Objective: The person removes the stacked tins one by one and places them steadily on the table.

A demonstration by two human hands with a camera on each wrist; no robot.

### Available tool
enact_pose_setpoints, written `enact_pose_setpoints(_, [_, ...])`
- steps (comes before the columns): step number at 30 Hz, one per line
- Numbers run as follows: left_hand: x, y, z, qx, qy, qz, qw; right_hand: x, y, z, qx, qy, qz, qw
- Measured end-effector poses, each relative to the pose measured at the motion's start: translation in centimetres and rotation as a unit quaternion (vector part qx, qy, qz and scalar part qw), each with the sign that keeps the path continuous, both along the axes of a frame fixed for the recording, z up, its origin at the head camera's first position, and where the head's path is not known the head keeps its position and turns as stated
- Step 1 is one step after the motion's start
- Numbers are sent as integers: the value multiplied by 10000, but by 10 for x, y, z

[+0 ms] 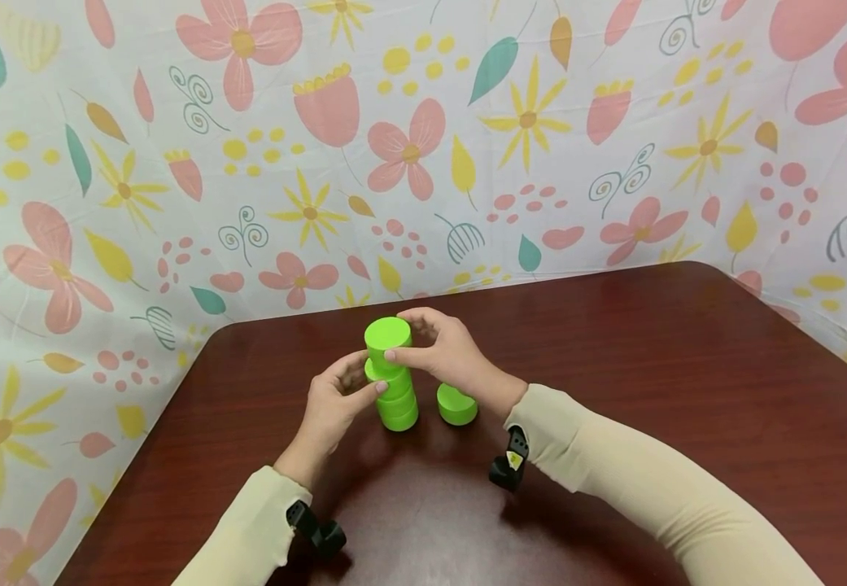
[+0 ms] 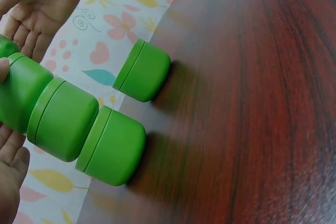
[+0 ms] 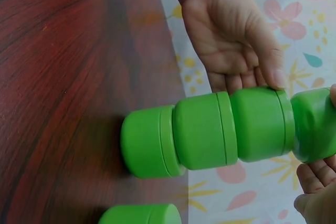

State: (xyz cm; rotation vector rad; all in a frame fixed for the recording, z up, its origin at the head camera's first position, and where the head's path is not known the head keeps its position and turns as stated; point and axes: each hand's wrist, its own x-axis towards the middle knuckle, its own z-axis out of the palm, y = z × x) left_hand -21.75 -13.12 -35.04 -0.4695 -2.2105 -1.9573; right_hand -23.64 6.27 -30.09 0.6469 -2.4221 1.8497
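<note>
Several bright green lidded jars stand in an upright column on the table. My right hand (image 1: 454, 352) grips the top jar (image 1: 388, 335), thumb at its near side and fingers behind it. In the right wrist view this jar (image 3: 314, 124) sits slightly out of line with those under it. Just below, my left hand (image 1: 331, 405) holds the third jar (image 3: 262, 124), its thumb on the lid edge. Under that are the second jar (image 3: 205, 130) and the bottom jar (image 3: 149, 142), which rests on the table. One more green jar (image 1: 457, 405) stands alone to the right, under my right wrist.
The dark reddish-brown table (image 1: 650, 391) has a glossy wood grain and rounded far corners. Behind it hangs a white cloth (image 1: 423, 236) printed with flowers and leaves. Black wrist cameras hang under both cream sleeves (image 1: 613, 456), low over the tabletop.
</note>
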Motion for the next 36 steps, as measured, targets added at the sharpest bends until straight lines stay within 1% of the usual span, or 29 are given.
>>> enact_pose_setpoints(5, [0, 0, 0, 2, -47, 3, 10000, 0, 10, 0, -11, 50, -87, 9999])
enact_pose_setpoints(13, [1, -1, -1, 2, -101, 35, 9999, 5, 26, -3, -246, -27, -160, 9996])
enact_pose_setpoints(16, [2, -1, -1, 43, -75, 30, 10000, 6, 31, -5, -276, 69, -195, 9994])
enact_pose_setpoints(21, [1, -1, -2, 61, -62, 39, 10000, 8, 38, -9, -268, 213, -380, 9987])
enact_pose_setpoints(28, [1, -2, -1, 5, -57, 61, 10000, 10, 49, -13, -374, 140, -487, 9980])
enact_pose_setpoints(36, [0, -1, 1, -101, -176, 32, 9998, 13, 60, -17, -254, 19, -595, 9979])
